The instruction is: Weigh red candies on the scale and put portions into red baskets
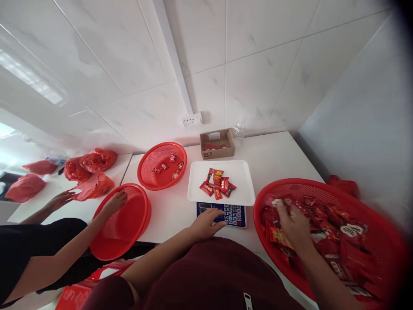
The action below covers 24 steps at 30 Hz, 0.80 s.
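Observation:
My left hand (pixel 208 222) lies over the blue keypad (pixel 237 213) of a scale, fingers stretched out and holding nothing. On the scale's white tray (pixel 196 193) sits a small pile of red wrapped snack packets (pixel 217 183). My right hand (pixel 293 224) is down inside a large red basket (pixel 300 183) filled with red snack packets (pixel 358 254). Its fingers are closed at the basket's left side, with a small whitish-and-red packet (pixel 276 201) at the fingertips; motion blurs the details.
Behind the tray stands a cardboard box (pixel 219 152) with red packets inside. A red basket (pixel 142 165) holding several packets is at back left. A co-worker's hand (pixel 115 202) reaches into another red basket (pixel 146 211); their other hand (pixel 61 200) touches a red plastic bag (pixel 97 186).

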Motion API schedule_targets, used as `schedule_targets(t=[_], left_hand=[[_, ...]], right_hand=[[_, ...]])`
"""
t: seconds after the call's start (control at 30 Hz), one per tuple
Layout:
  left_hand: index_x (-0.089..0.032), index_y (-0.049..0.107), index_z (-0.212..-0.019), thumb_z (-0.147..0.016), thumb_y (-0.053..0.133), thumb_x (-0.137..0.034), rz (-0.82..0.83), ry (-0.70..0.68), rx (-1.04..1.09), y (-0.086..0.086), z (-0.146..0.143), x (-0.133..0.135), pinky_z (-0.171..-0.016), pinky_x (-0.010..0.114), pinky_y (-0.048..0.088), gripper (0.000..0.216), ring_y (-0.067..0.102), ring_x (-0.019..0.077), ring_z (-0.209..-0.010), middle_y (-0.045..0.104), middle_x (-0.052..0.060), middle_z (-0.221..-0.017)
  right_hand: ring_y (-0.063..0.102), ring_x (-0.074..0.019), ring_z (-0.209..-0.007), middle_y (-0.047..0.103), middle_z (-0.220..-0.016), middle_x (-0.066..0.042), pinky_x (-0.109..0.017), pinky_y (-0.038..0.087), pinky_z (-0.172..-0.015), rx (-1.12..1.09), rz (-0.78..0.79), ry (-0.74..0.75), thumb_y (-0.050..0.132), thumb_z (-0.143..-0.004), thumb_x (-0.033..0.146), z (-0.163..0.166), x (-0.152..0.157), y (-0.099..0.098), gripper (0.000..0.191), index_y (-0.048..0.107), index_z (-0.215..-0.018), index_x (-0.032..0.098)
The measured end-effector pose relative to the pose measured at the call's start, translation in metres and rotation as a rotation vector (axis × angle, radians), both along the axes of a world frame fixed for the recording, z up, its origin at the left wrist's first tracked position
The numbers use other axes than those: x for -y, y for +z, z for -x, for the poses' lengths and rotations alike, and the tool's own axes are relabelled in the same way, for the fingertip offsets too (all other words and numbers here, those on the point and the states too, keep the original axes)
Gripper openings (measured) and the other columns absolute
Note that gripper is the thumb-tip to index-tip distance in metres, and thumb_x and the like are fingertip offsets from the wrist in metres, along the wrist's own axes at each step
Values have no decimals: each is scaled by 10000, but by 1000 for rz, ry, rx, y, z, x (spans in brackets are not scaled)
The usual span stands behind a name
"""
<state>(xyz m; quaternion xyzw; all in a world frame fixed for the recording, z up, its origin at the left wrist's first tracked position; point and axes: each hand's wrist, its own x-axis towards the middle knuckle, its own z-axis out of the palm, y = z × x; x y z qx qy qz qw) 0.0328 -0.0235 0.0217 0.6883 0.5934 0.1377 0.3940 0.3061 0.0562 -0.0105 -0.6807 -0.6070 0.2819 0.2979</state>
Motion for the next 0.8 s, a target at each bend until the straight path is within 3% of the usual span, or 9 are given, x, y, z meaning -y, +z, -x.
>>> schedule_targets(t=[0.13,0.23,0.3,0.5,0.67,0.8], left_hand=[[-191,585,-1108,-898,506,-518,213,37,266,14,-5,-3,-800,308,492,397,625,172,-886,686,50,-988],[-153,578,-895,-882,414,-645,343,127,479,19,-2,-2,-625,250,432,518,533,115,-618,584,-11,-659],[-154,557,-808,-859,412,-683,397,124,591,23,4,0,-568,234,373,551,451,91,-540,508,-41,-577],[-154,550,-777,-796,500,-707,539,114,882,27,21,8,-560,233,352,556,460,72,-529,575,-7,-699],[-154,549,-736,-778,512,-708,583,187,841,20,35,16,-511,224,297,556,411,63,-489,579,-10,-659],[-163,556,-774,-758,527,-703,620,163,761,12,47,20,-500,225,298,541,380,73,-479,528,-40,-593]], right_hand=[[619,-233,-775,702,-787,-86,-331,471,-713,-207,118,424,395,-835,622,62,28,33,501,668,-745,211],[609,-215,-747,691,-734,-60,-340,461,-743,-380,276,666,385,-863,616,95,43,45,514,658,-690,216],[606,-208,-740,683,-707,-53,-345,455,-760,-530,396,662,375,-866,635,107,50,49,541,641,-658,212],[591,-201,-721,624,-603,-48,-357,438,-778,-984,719,491,498,-758,718,134,67,55,558,543,-539,207],[567,-173,-689,619,-635,-26,-346,441,-767,-964,813,394,554,-718,715,151,79,57,535,614,-640,190],[582,-184,-730,643,-704,-33,-373,459,-798,-833,862,372,552,-706,728,157,85,53,554,659,-778,189]])
